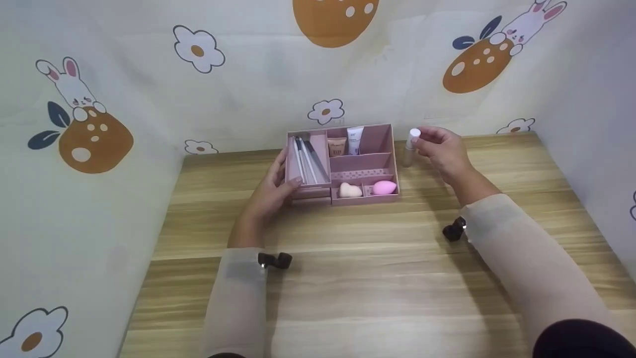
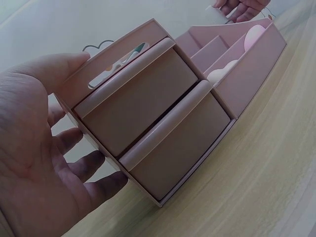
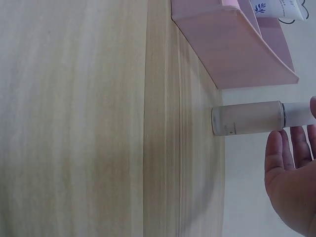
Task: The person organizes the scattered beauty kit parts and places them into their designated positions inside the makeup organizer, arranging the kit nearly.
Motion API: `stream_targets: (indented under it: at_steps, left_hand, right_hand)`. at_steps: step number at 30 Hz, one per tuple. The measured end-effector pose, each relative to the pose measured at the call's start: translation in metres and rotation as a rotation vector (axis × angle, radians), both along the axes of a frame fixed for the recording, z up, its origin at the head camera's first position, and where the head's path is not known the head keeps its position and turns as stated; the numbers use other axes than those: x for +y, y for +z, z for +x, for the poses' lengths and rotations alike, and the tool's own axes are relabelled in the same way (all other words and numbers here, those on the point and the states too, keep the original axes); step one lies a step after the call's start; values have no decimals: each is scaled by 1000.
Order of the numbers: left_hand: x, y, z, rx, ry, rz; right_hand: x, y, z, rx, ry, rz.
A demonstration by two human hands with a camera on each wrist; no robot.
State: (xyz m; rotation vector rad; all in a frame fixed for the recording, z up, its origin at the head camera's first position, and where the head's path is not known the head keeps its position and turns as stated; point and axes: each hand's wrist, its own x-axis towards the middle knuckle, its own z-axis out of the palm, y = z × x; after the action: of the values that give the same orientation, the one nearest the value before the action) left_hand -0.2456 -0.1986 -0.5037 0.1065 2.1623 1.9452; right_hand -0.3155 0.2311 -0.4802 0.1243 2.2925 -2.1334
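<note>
A pink makeup organizer (image 1: 361, 162) stands on the table against the back wall. My left hand (image 1: 268, 196) grips its left side, thumb on the upper front edge and fingers along the side wall (image 2: 89, 133). Two drawers (image 2: 173, 145) show at its front in the left wrist view. Just right of the organizer, my right hand (image 1: 444, 151) pinches the white cap of a slim cosmetic bottle (image 3: 249, 118) between thumb and fingers. The bottle is upright, its base right at the tabletop near the wall.
Makeup brushes (image 1: 309, 161) lie in the organizer's top left tray. A white tube (image 1: 355, 140) and a tan tube (image 1: 337, 146) stand in the back compartment. A pale sponge (image 1: 350, 190) and a pink makeup sponge (image 1: 384, 187) sit in front. Patterned walls (image 1: 258, 74) enclose the wooden table (image 1: 357, 278).
</note>
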Motion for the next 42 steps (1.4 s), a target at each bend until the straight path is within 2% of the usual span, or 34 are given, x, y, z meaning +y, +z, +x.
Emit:
stream_targets:
  at_steps: [6, 14, 20, 22, 29, 42]
  left_hand:
    - [-1, 0, 0, -22, 5, -8]
    - [-1, 0, -1, -26, 23, -43]
    - [0, 0, 0, -21, 20, -25]
    - [0, 0, 0, -21, 20, -26]
    - [0, 1, 0, 9, 10, -34]
    - [-1, 1, -1, -26, 19, -48]
  right_hand:
    - [-1, -2, -2, -4, 10, 67]
    - [-2, -2, -2, -1, 8, 102]
    - [-2, 1, -1, -18, -3, 131]
    - [-2, 5, 0, -16, -7, 140]
    - [-3, 16, 3, 74, -26, 90]
    - [-12, 43, 10, 96, -31, 60]
